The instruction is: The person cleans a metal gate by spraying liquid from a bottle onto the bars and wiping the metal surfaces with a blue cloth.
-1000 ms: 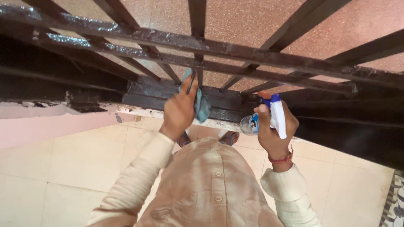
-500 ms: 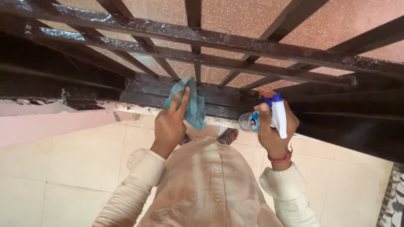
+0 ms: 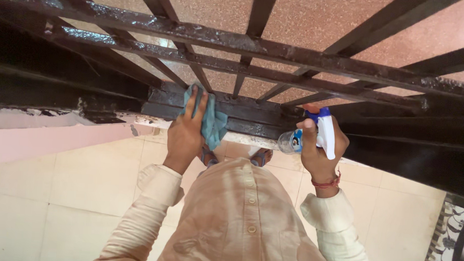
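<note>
Where a second ago we held the crumpled teal cleaning cloth [image 3: 210, 121] bunched up at an upright bar, our left hand [image 3: 186, 131] now presses it flat against the dark painted metal gate frame [image 3: 254, 111], fingers spread. Our right hand [image 3: 320, 151] stays closed around the clear spray bottle with blue-and-white trigger head [image 3: 316, 134], held just beside the frame, so the wiping has moved down to this lower rail.

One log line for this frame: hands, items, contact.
left hand: presses cloth on grille | right hand: holds spray bottle, nozzle near grille | floor: tiled
</note>
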